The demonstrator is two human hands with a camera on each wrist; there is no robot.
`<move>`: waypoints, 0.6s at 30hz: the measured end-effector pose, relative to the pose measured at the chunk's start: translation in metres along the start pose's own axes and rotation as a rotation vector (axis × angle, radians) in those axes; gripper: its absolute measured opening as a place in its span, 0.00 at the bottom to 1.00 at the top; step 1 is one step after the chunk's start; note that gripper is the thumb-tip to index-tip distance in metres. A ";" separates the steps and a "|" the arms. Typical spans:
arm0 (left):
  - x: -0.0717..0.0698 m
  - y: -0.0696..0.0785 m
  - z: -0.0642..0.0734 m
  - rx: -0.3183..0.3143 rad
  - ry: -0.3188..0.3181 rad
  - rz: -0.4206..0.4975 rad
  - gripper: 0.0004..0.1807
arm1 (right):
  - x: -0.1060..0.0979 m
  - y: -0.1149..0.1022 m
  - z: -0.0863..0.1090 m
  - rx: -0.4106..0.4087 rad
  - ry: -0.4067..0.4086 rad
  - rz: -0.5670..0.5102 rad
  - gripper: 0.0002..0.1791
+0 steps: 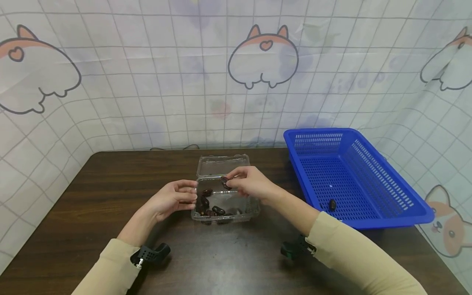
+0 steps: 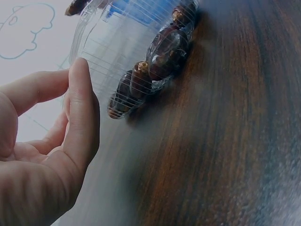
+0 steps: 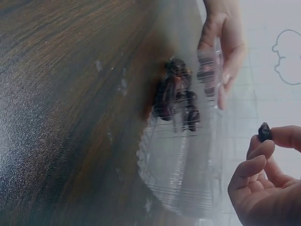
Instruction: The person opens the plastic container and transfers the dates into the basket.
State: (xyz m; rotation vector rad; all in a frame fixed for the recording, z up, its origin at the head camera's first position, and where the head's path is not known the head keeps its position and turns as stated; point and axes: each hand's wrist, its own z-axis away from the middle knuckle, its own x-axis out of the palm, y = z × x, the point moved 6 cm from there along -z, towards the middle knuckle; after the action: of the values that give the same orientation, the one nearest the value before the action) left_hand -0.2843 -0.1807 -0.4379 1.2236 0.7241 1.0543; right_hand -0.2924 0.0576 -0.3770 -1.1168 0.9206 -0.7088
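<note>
A clear plastic clamshell box (image 1: 254, 209) stands on the table with its lid (image 1: 217, 166) tipped back. Several dark, wrinkled dates (image 1: 218, 210) lie along its left and near side, seen through the wall in the left wrist view as glossy dates (image 2: 167, 54). Over the box, my right hand (image 1: 250, 184) pinches one date (image 3: 264, 132) between thumb and fingertips. My left hand (image 1: 173, 199) rests its fingertips at the box's left wall, with fingers loosely bent.
A blue slotted basket (image 1: 368, 176) stands on the right of the table, a single date (image 1: 332, 205) in its near left corner. The dark wooden table (image 1: 110, 188) meets a patterned cloth backdrop (image 1: 147, 90) at the back. Black wrist devices (image 1: 151, 254) are on both arms.
</note>
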 end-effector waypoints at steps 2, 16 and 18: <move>0.000 0.000 0.000 -0.001 -0.003 -0.001 0.28 | -0.002 -0.003 0.003 -0.002 0.011 -0.008 0.14; 0.002 0.001 -0.001 0.005 -0.008 -0.006 0.29 | -0.022 -0.018 0.025 -0.021 0.076 -0.022 0.15; 0.002 0.001 -0.001 0.004 -0.006 -0.012 0.28 | -0.026 -0.018 0.029 -0.027 0.085 -0.017 0.15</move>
State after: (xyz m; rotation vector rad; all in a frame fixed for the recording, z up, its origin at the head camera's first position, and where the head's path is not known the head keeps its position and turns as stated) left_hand -0.2844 -0.1784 -0.4373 1.2239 0.7283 1.0400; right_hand -0.2797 0.0870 -0.3480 -1.1261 0.9961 -0.7646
